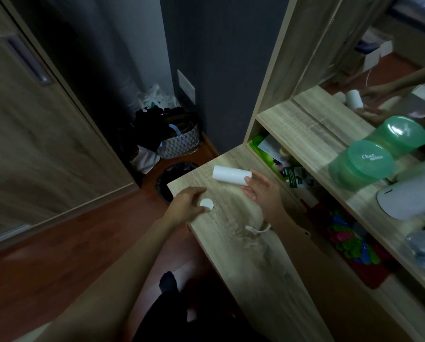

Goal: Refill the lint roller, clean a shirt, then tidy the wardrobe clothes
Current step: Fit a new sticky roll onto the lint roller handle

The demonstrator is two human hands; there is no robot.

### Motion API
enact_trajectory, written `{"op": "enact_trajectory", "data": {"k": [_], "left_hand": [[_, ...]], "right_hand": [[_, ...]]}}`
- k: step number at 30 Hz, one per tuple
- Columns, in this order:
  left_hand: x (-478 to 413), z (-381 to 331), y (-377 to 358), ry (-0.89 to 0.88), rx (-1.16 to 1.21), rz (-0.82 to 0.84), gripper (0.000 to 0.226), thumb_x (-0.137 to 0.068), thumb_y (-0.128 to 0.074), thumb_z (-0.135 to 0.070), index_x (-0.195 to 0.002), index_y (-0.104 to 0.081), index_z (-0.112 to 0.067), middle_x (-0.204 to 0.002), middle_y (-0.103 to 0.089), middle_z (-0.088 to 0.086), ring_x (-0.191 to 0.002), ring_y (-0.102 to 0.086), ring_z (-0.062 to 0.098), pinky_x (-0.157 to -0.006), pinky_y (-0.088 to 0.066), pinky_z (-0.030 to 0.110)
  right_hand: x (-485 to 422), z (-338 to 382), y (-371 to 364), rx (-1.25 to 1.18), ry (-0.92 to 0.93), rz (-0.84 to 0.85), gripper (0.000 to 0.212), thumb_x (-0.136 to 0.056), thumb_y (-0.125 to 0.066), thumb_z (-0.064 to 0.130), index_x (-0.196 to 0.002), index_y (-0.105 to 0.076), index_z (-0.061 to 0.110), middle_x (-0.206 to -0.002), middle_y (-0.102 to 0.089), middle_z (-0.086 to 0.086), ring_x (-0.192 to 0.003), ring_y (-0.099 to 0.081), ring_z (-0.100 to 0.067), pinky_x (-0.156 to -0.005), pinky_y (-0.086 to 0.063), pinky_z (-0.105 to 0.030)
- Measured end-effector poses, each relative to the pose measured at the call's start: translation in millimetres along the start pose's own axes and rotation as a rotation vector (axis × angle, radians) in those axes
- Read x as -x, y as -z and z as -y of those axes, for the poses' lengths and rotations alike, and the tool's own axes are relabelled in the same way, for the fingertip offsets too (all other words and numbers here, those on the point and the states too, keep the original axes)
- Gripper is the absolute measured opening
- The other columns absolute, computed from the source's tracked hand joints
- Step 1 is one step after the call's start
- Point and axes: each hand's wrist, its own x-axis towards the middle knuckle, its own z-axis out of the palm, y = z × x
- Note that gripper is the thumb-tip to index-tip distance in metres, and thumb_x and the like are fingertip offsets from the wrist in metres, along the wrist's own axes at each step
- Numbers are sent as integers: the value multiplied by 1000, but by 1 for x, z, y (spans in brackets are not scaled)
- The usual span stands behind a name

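A white lint roll refill (228, 174) lies near the far corner of the wooden desk top (243, 255). My right hand (262, 191) grips its right end, thumb on top. To the left, my left hand (185, 204) pinches a small white round cap (206, 203) against the desk near its left edge. Under my right wrist a white curved handle piece (256, 228) lies on the desk, partly hidden. The mirror (379, 70) shows the roll and my hand reflected.
A dark bin (168, 180) stands on the floor by the desk corner, with a patterned basket of clothes (179, 144) behind it. The wardrobe door (34, 124) is on the left. A green lidded tub (362, 165) and a white appliance (408, 197) sit on the upper shelf.
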Motion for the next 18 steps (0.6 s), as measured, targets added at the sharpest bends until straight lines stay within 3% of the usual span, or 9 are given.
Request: {"op": "enact_trajectory", "data": {"k": [5, 11, 13, 15, 17, 18], "left_hand": [[0, 3, -13, -116, -158, 32, 62, -76, -80, -30, -132, -57, -15, -127, -55, 8, -118, -48, 28, -101, -39, 35], [-5, 0, -11, -128, -130, 31, 48, -81, -75, -24, -126, -62, -13, -120, -57, 8, -114, -53, 25, -95, -43, 33], [-6, -5, -7, -40, 12, -119, 42, -81, -76, -25, -120, -65, -15, -114, -60, 4, -103, -58, 19, -89, -47, 29], [-6, -16, -1, 103, 267, -271, 40, -83, -75, -27, -120, -64, -18, -111, -61, -2, -91, -59, 10, -80, -47, 17], [-9, -26, 6, 188, 581, -288, 42, -86, -71, -21, -127, -60, -15, -112, -62, -1, -90, -59, 3, -79, -47, 10], [-11, -30, 9, 204, 697, -276, 43, -88, -68, -20, -129, -58, -13, -114, -62, 0, -95, -59, 4, -85, -48, 13]], "right_hand": [[0, -2, 3, 22, -2, -17, 32, -85, -65, 4, -116, -61, 8, -123, -61, -17, -108, -63, -30, -71, -58, -22], [-1, -3, 7, 56, 16, -18, 32, -85, -66, 5, -117, -61, 8, -118, -63, -14, -103, -66, -26, -76, -59, -26], [-2, -3, 9, 59, 20, -11, 37, -85, -66, 6, -121, -59, 6, -114, -65, -11, -99, -68, -23, -77, -59, -27], [-4, -3, 11, 65, 22, 12, 38, -85, -67, 6, -122, -59, 6, -111, -65, -8, -98, -68, -21, -79, -58, -28], [-5, -4, 12, 70, 18, 48, 39, -85, -67, 6, -123, -59, 7, -110, -65, -5, -101, -67, -22, -80, -58, -29], [-5, -5, 12, 70, 17, 66, 39, -85, -66, 6, -123, -59, 7, -110, -64, -4, -102, -66, -23, -80, -58, -28]]}}
